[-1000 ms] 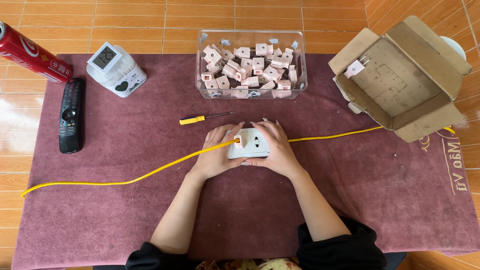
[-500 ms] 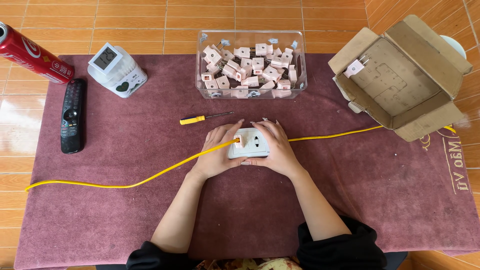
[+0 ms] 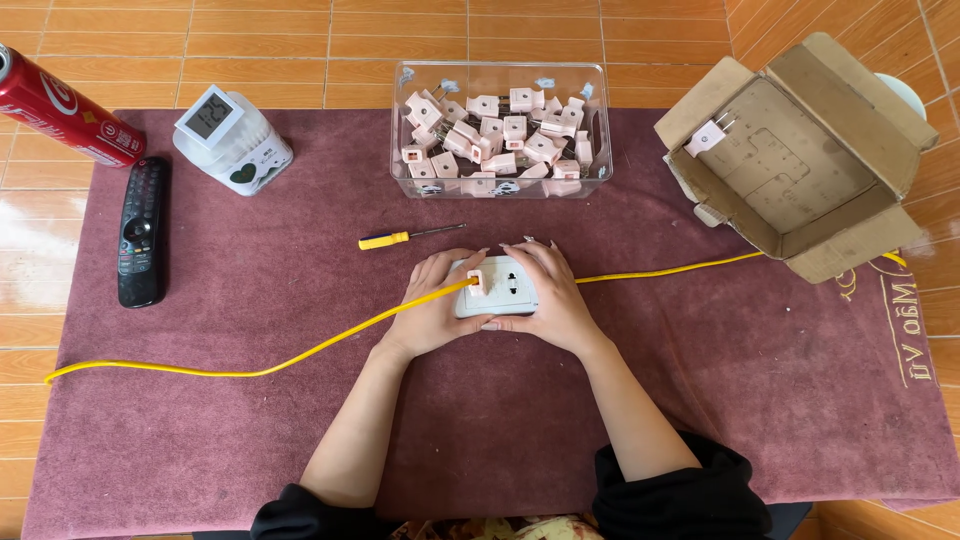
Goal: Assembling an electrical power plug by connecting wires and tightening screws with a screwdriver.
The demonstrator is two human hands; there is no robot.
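Observation:
A white socket block (image 3: 503, 288) lies on the maroon mat (image 3: 250, 420) in front of me. My left hand (image 3: 432, 305) cups its left side and my right hand (image 3: 553, 297) cups its right side. A small pink plug (image 3: 477, 282) on a yellow cable (image 3: 300, 352) sits in the block's left socket, between my thumbs. A second stretch of yellow cable (image 3: 660, 271) leaves the block to the right.
A clear tub (image 3: 500, 185) of several pink plugs stands behind the block. A yellow-handled screwdriver (image 3: 400, 238) lies to its left front. An open cardboard box (image 3: 800, 160) holds one plug at right. A remote (image 3: 140, 230), red can (image 3: 60, 105) and white clock (image 3: 230, 140) sit far left.
The pink plug now shows seated in the block's left socket; my hands have shifted slightly around the block, which stays in place.

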